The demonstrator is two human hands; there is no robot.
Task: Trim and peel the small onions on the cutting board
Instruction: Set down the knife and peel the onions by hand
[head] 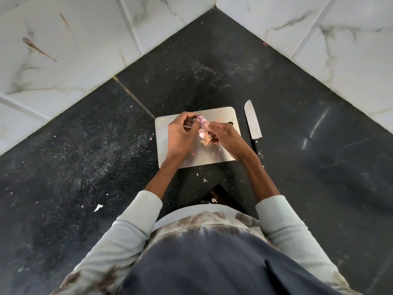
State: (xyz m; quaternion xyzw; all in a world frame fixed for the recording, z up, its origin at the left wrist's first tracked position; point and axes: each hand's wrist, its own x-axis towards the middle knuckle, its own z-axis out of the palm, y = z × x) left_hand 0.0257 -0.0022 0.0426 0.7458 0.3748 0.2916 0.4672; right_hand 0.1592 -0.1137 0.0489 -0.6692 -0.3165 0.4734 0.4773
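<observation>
A small pinkish onion is held above the steel cutting board. My left hand grips it from the left with curled fingers. My right hand meets it from the right, thumb tip pressed against the onion. Loose pink and tan peel scraps hang and lie between the two hands. More scraps lie on the board's far right part. My hands hide most of the onion.
A knife lies on the black counter just right of the board, blade pointing away from me. White marble-pattern tiled walls meet in a corner behind. Small peel bits dot the counter near the front edge.
</observation>
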